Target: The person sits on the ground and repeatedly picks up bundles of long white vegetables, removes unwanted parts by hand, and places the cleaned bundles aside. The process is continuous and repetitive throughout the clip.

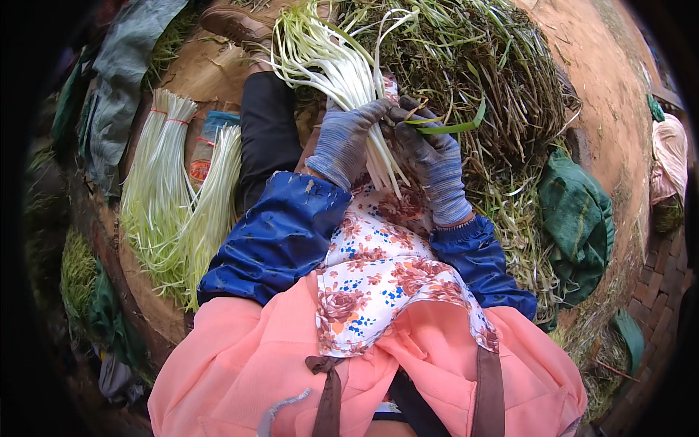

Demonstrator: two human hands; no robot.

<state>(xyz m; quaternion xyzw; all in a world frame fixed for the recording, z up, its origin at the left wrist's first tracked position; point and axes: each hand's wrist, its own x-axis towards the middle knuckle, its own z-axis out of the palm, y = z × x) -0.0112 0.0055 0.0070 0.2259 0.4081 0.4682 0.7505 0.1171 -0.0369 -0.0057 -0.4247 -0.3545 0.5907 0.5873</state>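
My left hand (347,139), in a grey-blue knit work glove, grips a bunch of pale leafy stalks (344,76), their white ends pointing down over my floral apron (382,278). Beside it, my right hand (431,158), gloved alike, closes its fingers on a green leaf blade (456,129) and a thin yellowish strand at the bunch's side. Several long bundles of pale stalks (164,180) lie at the left, some tied with red bands near their white ends.
A large heap of unsorted green and brown stalks (491,82) rises ahead on the right. A green woven sack (579,224) lies right of it. Grey-green sheeting (117,82) is at upper left. A plastic packet (210,142) lies by the bundles. My shoe (235,24) is at the top.
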